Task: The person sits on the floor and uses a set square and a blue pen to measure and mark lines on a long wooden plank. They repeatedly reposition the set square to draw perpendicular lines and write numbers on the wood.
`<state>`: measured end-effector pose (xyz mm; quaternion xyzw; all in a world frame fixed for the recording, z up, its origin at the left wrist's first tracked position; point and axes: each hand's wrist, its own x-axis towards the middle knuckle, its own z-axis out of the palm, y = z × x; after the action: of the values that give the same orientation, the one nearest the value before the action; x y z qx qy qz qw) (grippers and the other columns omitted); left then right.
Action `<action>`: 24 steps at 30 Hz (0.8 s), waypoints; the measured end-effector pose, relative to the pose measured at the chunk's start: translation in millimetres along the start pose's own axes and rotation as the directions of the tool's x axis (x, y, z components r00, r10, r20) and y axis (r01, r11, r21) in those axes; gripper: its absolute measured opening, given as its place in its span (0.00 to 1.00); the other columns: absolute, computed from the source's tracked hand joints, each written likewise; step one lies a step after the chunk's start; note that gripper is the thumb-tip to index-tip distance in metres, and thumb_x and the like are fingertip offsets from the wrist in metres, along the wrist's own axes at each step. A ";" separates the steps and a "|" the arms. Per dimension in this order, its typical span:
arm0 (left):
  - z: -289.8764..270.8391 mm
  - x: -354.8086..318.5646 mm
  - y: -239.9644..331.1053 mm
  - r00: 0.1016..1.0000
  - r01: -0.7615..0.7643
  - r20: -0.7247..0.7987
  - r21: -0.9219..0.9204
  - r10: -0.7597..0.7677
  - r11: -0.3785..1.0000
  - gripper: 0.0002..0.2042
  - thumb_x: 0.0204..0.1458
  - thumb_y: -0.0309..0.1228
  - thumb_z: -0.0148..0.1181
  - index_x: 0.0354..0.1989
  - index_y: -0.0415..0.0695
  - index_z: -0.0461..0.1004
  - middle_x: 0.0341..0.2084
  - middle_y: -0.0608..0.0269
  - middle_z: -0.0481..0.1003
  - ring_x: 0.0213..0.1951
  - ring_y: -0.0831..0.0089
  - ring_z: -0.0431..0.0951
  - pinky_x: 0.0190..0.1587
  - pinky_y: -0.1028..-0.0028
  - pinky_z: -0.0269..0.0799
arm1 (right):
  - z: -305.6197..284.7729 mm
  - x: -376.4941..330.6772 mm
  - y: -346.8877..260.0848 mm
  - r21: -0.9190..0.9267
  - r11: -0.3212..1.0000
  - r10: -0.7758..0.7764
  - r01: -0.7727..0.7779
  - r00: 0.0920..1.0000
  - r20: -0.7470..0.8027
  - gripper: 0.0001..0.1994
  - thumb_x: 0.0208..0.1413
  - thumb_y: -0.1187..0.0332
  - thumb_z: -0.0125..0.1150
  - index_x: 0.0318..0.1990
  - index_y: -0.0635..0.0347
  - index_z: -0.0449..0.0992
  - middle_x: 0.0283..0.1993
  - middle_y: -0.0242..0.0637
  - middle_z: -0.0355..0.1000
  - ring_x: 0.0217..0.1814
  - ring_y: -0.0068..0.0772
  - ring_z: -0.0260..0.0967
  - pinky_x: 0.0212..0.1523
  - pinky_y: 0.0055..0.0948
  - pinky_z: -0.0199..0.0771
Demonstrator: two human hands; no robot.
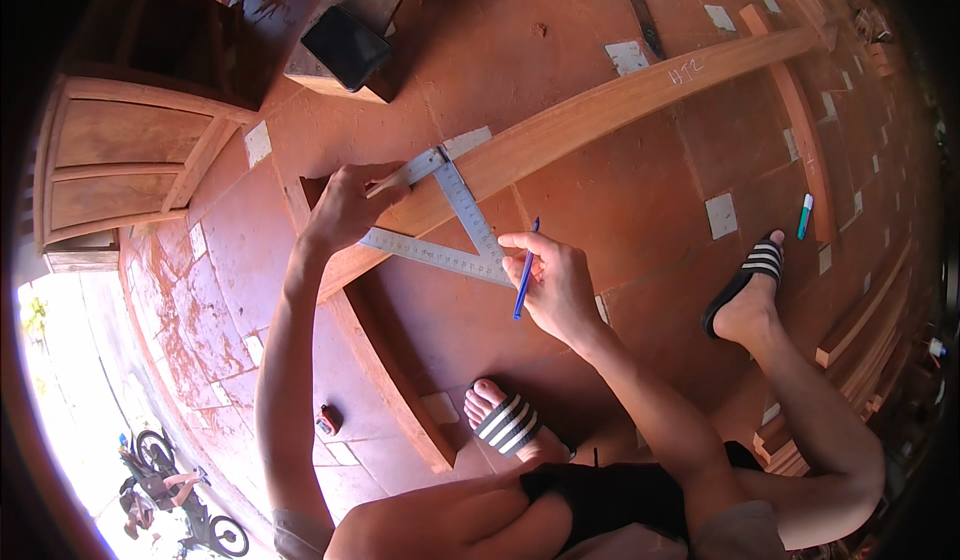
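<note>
A long wooden beam (560, 145) slants from the lower left to the upper right before me. Across its left part lies a triangular metal square (462, 200) with graduated edges. My left hand (352, 205) is closed on the square's thick edge piece, at the beam's far side. In my right hand (553, 282) a blue pen (525, 270) sits between the fingers, its shaft upright in the picture. The fingers of that hand are right at the square's near corner, which juts past the beam; whether they press on it I cannot tell.
Crosspieces (390, 375) lie under the beam at both ends. A black phone (346, 48) rests on a wooden block. A marker (805, 216) and a small red tape measure (328, 420) are on the tiled floor. Lumber (860, 330) is stacked right; a wooden panel frame (130, 160) stands left.
</note>
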<state>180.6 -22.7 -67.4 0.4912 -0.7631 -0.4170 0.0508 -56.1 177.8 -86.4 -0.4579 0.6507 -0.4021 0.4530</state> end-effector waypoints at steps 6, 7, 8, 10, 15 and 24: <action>1.5 2.1 -2.0 0.999 0.037 0.022 -0.034 -0.036 0.999 0.19 0.63 0.30 0.69 0.61 0.39 0.83 0.51 0.50 0.86 0.52 0.65 0.85 0.66 0.60 0.76 | -5.7 -0.7 -0.9 -0.026 1.000 0.000 -0.001 0.998 -0.057 0.16 0.69 0.66 0.67 0.57 0.69 0.82 0.36 0.47 0.85 0.36 0.32 0.85 0.38 0.30 0.83; 1.3 1.8 -1.7 0.999 0.031 0.020 -0.039 -0.030 0.999 0.19 0.62 0.30 0.70 0.61 0.39 0.83 0.51 0.50 0.86 0.52 0.66 0.85 0.66 0.60 0.76 | -6.9 1.2 -2.8 0.003 0.999 -0.034 0.035 0.993 -0.114 0.17 0.71 0.63 0.66 0.58 0.69 0.82 0.36 0.47 0.85 0.37 0.32 0.85 0.38 0.30 0.83; 1.1 1.3 -1.2 0.999 0.042 0.023 -0.039 -0.041 0.998 0.19 0.62 0.30 0.70 0.61 0.39 0.83 0.51 0.50 0.86 0.52 0.66 0.85 0.66 0.60 0.76 | -8.0 3.9 -5.2 0.031 0.997 -0.066 0.072 0.983 -0.172 0.19 0.73 0.60 0.64 0.58 0.69 0.82 0.36 0.47 0.85 0.37 0.32 0.86 0.39 0.30 0.82; 1.1 0.6 -0.5 0.998 0.061 0.024 -0.039 -0.060 0.997 0.20 0.62 0.31 0.70 0.61 0.39 0.83 0.51 0.50 0.86 0.52 0.66 0.85 0.66 0.60 0.76 | -12.3 10.1 -11.3 0.075 0.995 -0.052 0.069 0.978 -0.203 0.24 0.77 0.53 0.57 0.59 0.70 0.81 0.35 0.44 0.84 0.40 0.32 0.86 0.40 0.30 0.81; 2.3 2.2 -3.1 1.000 0.027 0.005 -0.046 -0.027 0.999 0.20 0.61 0.31 0.71 0.61 0.38 0.83 0.52 0.49 0.86 0.52 0.66 0.85 0.64 0.61 0.76 | -21.7 35.7 -25.6 0.073 0.985 -0.143 0.159 0.971 -0.193 0.17 0.75 0.62 0.60 0.51 0.71 0.85 0.32 0.42 0.83 0.38 0.30 0.85 0.37 0.28 0.80; 1.2 0.8 -1.4 0.998 0.066 0.010 -0.054 -0.066 0.996 0.21 0.60 0.32 0.72 0.61 0.37 0.83 0.50 0.49 0.87 0.51 0.66 0.85 0.64 0.61 0.76 | -13.3 76.1 -31.0 -0.099 0.965 -0.251 0.244 0.966 -0.060 0.10 0.67 0.68 0.71 0.47 0.68 0.87 0.38 0.42 0.87 0.37 0.25 0.84 0.35 0.23 0.81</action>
<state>180.7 -22.9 -69.5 0.5129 -0.7351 -0.4409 0.0472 -74.7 98.1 -70.6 -0.5408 0.6219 -0.4419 0.3542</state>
